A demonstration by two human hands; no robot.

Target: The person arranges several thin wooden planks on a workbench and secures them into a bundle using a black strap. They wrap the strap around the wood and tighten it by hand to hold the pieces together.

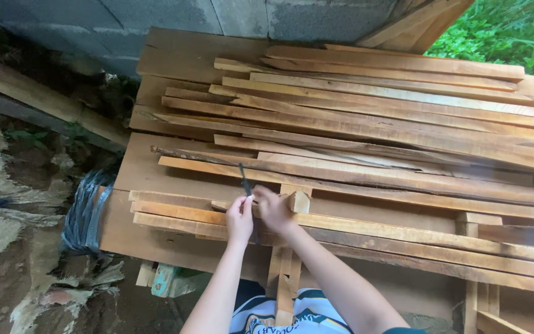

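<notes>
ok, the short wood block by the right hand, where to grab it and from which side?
Grip the short wood block across its two side faces, coming from above. It sits on top of the long slats, so its sides look free, and the right hand already rests beside it; the left hand is pinching a thin dark strip.

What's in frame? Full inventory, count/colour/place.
wooden slats: many, orange-brown, stacked lengthwise across the middle and right
wood boards: several, brown, flat beneath the slats
small wood block: one, light brown, beside the right hand
thin dark tool: one, black, sticking up from the fingers; kind unclear
block wall: one, grey, along the top
grey bundle: one, dark grey, left of the boards
greenery: green, top right
muddy ground: brown, left
left hand: one, pinching the tool, lower centre
right hand: one, touching the left hand, resting on the slats
</notes>
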